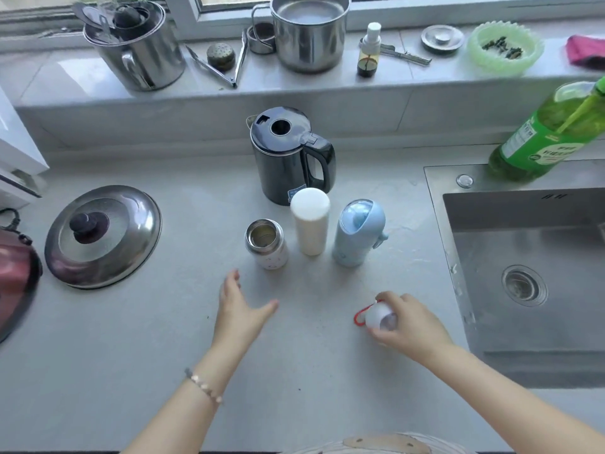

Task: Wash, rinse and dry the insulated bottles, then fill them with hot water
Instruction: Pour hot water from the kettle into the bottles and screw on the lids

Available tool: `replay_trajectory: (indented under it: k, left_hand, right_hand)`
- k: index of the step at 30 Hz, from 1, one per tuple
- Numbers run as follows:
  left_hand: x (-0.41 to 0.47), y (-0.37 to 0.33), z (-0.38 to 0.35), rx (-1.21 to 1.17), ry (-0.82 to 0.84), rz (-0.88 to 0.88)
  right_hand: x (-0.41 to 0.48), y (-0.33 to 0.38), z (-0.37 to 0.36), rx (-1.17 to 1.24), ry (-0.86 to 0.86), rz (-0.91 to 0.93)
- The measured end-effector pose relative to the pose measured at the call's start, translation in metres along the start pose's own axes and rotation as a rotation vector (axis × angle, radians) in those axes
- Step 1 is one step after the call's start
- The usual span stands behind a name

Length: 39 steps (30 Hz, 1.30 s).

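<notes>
So the person's got three insulated bottles standing upright in a row mid-counter: a short white bottle with an open stainless-steel mouth (266, 244), a tall cream-white cylinder bottle with its cap on (310, 221), and a pale blue bottle with a domed lid (358, 232). All three have their long axis vertical and sit just ahead of the hands.

The left hand (240, 308) is spread open, fingers straight, holding nothing. It hovers over the grey counter (157, 348) close to the short open bottle, just below and left of it. The right hand (414, 326) is curled round a small round white cap with a red loop (376, 317), probably the short bottle's lid. It's off to the right, closer to the steel sink (440, 231).

My read: the left hand is the nearer one for grabbing the short bottle, a straight reach forward and a bit right with nothing in between. The cream bottle stands just beside it though, so a sloppy grab could knock it.

A black electric kettle (291, 155) stands right behind the row, nearly touching the cream bottle. A domed steel pot lid (103, 235) lies well off to the left, and a green plastic detergent bottle (550, 132) sits at the sink's back corner. Looks like washing hasn't started yet.
</notes>
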<state>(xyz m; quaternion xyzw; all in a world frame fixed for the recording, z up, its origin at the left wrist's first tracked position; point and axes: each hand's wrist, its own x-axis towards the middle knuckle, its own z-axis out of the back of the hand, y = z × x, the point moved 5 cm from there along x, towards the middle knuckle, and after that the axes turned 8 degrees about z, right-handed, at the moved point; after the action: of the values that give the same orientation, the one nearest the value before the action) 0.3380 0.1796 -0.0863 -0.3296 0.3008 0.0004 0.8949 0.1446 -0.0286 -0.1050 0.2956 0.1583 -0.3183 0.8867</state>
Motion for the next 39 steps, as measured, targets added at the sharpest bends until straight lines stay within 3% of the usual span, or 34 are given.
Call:
replay_trajectory:
  k: [6,9,13,21,26,33,39]
  left_hand:
    - [0.054,-0.041,-0.008,-0.247,0.008,-0.081]
    - [0.057,-0.046,-0.016,-0.377,-0.052,-0.106]
    - [0.047,-0.046,-0.012,-0.375,-0.120,-0.153]
    - [-0.051,-0.035,-0.010,-0.404,0.007,-0.374]
    - [-0.097,-0.039,-0.031,-0.389,0.172,-0.335]
    - [-0.110,-0.050,-0.038,-0.314,0.199,-0.356]
    - [-0.116,-0.068,-0.044,-0.275,0.215,-0.409]
  right_hand:
    - [-0.021,0.001,0.017,0.537,-0.089,-0.175]
    - [-0.030,-0.001,0.023,0.581,-0.094,-0.200]
    - [-0.038,0.003,0.039,0.596,-0.116,-0.180]
    - [-0.042,0.057,0.084,0.669,-0.183,0.054]
    - [-0.043,0.105,0.096,0.546,-0.158,0.281]
    - [-0.067,0.116,0.103,0.115,0.036,0.587]
    - [-0.073,0.107,0.119,0.098,-0.004,0.635]
